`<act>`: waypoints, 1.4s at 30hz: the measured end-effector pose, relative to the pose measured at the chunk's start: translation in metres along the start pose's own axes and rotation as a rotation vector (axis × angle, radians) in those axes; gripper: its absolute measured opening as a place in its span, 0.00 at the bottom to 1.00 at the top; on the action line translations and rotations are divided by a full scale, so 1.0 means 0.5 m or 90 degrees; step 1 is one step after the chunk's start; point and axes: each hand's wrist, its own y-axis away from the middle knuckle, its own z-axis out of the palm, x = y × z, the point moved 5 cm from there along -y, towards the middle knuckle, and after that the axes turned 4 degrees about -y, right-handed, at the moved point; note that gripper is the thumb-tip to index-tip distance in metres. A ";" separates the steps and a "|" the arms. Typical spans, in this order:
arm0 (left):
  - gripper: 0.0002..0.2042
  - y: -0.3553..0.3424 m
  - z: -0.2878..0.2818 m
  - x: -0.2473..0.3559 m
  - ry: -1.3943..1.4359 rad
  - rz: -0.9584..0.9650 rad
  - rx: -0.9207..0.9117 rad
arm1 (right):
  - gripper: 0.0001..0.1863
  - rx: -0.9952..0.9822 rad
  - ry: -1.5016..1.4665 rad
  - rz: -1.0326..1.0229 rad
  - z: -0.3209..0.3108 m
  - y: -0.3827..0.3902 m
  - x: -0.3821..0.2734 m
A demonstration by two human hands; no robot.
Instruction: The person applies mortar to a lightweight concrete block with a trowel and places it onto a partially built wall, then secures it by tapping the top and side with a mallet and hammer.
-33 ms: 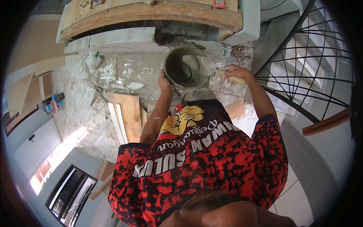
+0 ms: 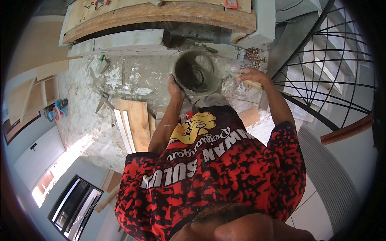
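Observation:
A round, mortar-caked bucket stands before me, with wet grey mortar coating its inside. My left hand is closed on the left rim of the bucket, thumb along its edge. To the right of the bucket, my right hand grips the pale wooden handle of a trowel. The trowel's blade is blurred and blends with the grey background near the bucket's right side.
A wooden-edged workbench spans the far side, above white blocks. Rubble lies right of the bucket. Boards and a hammer-like tool rest on the floor at left. A black metal grille rises at right.
The trowel blade, earlier seen across the bucket's right rim, no longer covers it. My right hand has shifted very slightly; my left hand stays on the rim.

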 end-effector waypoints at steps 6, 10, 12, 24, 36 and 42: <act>0.21 0.043 -0.015 -0.006 -0.018 0.005 0.069 | 0.27 0.165 0.217 -0.127 -0.121 -0.001 -0.014; 0.21 0.068 -0.058 0.010 -0.055 0.025 0.130 | 0.26 0.306 0.481 -0.230 -0.166 -0.061 0.045; 0.21 0.081 -0.079 0.023 -0.068 0.040 0.145 | 0.26 0.417 0.629 -0.209 -0.173 -0.083 0.091; 0.15 0.093 -0.222 0.079 -0.012 0.144 0.138 | 0.27 0.597 0.387 -0.140 -0.025 -0.050 0.184; 0.17 0.121 -0.255 0.125 -0.021 0.113 0.170 | 0.19 0.325 -0.718 -0.178 0.252 -0.162 0.182; 0.18 0.146 -0.271 0.171 -0.061 0.110 0.157 | 0.18 0.291 -0.927 -0.200 0.290 -0.246 0.170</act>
